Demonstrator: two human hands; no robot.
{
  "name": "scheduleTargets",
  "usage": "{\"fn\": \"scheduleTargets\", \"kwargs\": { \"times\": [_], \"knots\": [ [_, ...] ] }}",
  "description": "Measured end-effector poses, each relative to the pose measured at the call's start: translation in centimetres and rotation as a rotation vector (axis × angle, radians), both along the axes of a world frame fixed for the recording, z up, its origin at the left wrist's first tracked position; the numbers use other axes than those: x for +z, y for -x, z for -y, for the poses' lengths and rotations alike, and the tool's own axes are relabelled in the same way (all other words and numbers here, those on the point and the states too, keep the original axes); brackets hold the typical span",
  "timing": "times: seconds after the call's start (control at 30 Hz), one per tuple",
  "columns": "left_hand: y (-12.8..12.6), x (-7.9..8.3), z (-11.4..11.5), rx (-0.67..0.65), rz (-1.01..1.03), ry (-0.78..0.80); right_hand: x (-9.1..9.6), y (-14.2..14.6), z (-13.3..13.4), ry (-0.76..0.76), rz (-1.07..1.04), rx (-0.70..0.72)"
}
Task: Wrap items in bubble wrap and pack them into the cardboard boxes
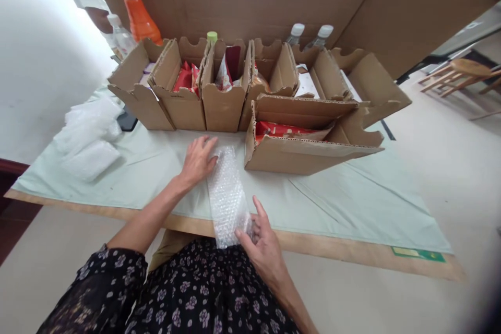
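Right now I'm watching through the head camera as a bubble-wrap strip [229, 193] is lying between the two hands, its near end reaching past the wooden edge [332, 251] of the table. The left hand [199, 159] is resting beside the far end, its fingers loosely spread and gripping nothing; its thumb is reaching to the strip's left margin, and I'm judging that it's serving to keep that end flat and straight. The right hand [266, 245] is curling at the near right corner, thumb over the plastic; I'm not seeing enough of the fingers to tell whether they're pinching it. I'm guessing the hands are standing at opposite corners so that both ends are staying under control.

The strip's long axis is running away from the body, its far end leaning slightly left and pointing toward the row of cardboard boxes [223, 109]. The front cardboard box [305, 159] is sitting crosswise to its right, probably leaving that bare cloth [164, 177] as working room.
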State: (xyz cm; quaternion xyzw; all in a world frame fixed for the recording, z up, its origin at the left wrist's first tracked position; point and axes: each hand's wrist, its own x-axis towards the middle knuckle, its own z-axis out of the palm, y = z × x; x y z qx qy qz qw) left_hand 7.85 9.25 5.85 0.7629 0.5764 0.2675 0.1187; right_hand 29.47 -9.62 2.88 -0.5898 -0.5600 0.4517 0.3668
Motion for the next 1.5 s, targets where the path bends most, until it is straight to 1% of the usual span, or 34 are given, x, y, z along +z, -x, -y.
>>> {"fn": "scheduleTargets", "kwargs": {
  "times": [0.03, 0.07, 0.1, 0.13, 0.17, 0.23, 0.27, 0.3, 0.33, 0.37, 0.43, 0.47, 0.5, 0.53, 0.6, 0.67, 0.7, 0.73, 0.8, 0.87, 0.93, 1.0, 1.07, 1.1, 1.17, 1.23, 1.3, 1.33, 1.4, 1.47, 1.5],
  "knots": [
    [0.3, -0.3, 1.1, -0.045, 0.016, -0.044, 0.1, -0.3, -0.2, 0.033, -0.004, 0.018],
    [0.7, -0.5, 2.8, -0.114, 0.041, -0.083, 0.4, -0.7, -0.4, 0.067, -0.018, 0.047],
    [1.3, -0.6, 4.8, -0.22, 0.07, -0.085, 0.6, -1.0, -0.7, 0.1, -0.042, 0.08],
    [1.9, -0.6, 7.2, -0.342, 0.101, -0.046, 1.0, -1.3, -0.9, 0.128, -0.08, 0.107],
    [2.5, -0.4, 9.6, -0.426, 0.118, 0.012, 1.2, -1.4, -1.2, 0.162, -0.131, 0.117],
    [3.1, -0.1, 13.8, -0.51, 0.125, 0.173, 1.6, -1.1, -1.8, 0.255, -0.264, 0.069],
    [3.1, -0.1, 15.3, -0.521, 0.145, 0.222, 1.7, -0.9, -2.2, 0.3, -0.332, 0.026],
    [2.8, -0.1, 16.3, -0.5, 0.174, 0.25, 1.7, -0.5, -2.4, 0.333, -0.394, -0.011],
    [2.4, -0.3, 16.8, -0.445, 0.215, 0.252, 1.6, -0.2, -2.7, 0.35, -0.449, -0.034],
    [1.8, -0.6, 16.8, -0.353, 0.261, 0.238, 1.6, 0.1, -2.8, 0.351, -0.497, -0.049],
    [0.7, -1.3, 15.8, -0.123, 0.332, 0.206, 1.4, 0.4, -2.9, 0.312, -0.561, -0.056],
    [0.3, -1.7, 15.0, -0.026, 0.344, 0.203, 1.4, 0.4, -2.8, 0.269, -0.559, -0.055],
    [0.0, -2.0, 14.1, 0.043, 0.341, 0.205, 1.3, 0.2, -2.6, 0.206, -0.521, -0.055],
    [-0.2, -2.4, 13.3, 0.08, 0.322, 0.212, 1.2, 0.0, -2.5, 0.118, -0.439, -0.047],
    [-0.3, -2.9, 12.0, 0.091, 0.26, 0.22, 1.0, -0.4, -2.5, -0.122, -0.175, 0.01],
    [-0.2, -3.3, 11.2, 0.089, 0.19, 0.212, 0.7, -0.6, -3.1, -0.378, 0.135, 0.12],
    [-0.2, -3.5, 11.1, 0.088, 0.156, 0.204, 0.4, -0.5, -3.6, -0.477, 0.278, 0.185],
    [-0.2, -3.6, 11.0, 0.085, 0.124, 0.191, 0.2, -0.4, -4.2, -0.549, 0.403, 0.245],
    [-0.1, -3.5, 11.1, 0.081, 0.074, 0.139, -0.2, 0.0, -5.4, -0.632, 0.586, 0.328],
    [0.0, -3.0, 11.6, 0.066, 0.063, 0.047, -0.3, 0.4, -6.3, -0.675, 0.661, 0.352],
    [0.3, -2.2, 12.4, 0.016, 0.074, -0.043, -0.2, 0.7, -6.7, -0.679, 0.634, 0.359],
    [0.6, -1.4, 13.3, -0.079, 0.085, -0.084, 0.1, 0.7, -6.9, -0.624, 0.558, 0.387],
    [0.8, -1.1, 13.8, -0.147, 0.101, -0.071, 0.5, 0.7, -7.1, -0.552, 0.482, 0.414],
    [0.8, -1.2, 13.8, -0.149, 0.114, -0.053, 0.6, 0.8, -7.2, -0.524, 0.456, 0.408],
    [0.6, -1.8, 13.1, -0.101, 0.14, -0.019, 0.8, 0.8, -7.5, -0.521, 0.452, 0.329],
    [0.4, -2.5, 11.8, -0.035, 0.142, 0.013, 0.9, 0.7, -7.7, -0.567, 0.503, 0.211],
    [0.2, -3.1, 10.4, 0.002, 0.107, 0.046, 0.9, 0.6, -7.7, -0.629, 0.572, 0.156],
    [0.2, -3.2, 9.9, 0.01, 0.082, 0.058, 0.8, 0.5, -7.7, -0.651, 0.603, 0.173],
    [0.2, -3.2, 9.4, 0.021, 0.051, 0.043, 0.6, 0.4, -7.8, -0.672, 0.649, 0.26],
    [0.4, -2.8, 9.9, 0.015, 0.075, -0.015, 0.3, 0.5, -8.1, -0.661, 0.669, 0.328],
    [0.5, -2.6, 10.4, -0.005, 0.097, -0.042, 0.2, 0.5, -8.2, -0.648, 0.661, 0.341]
  ]
}}
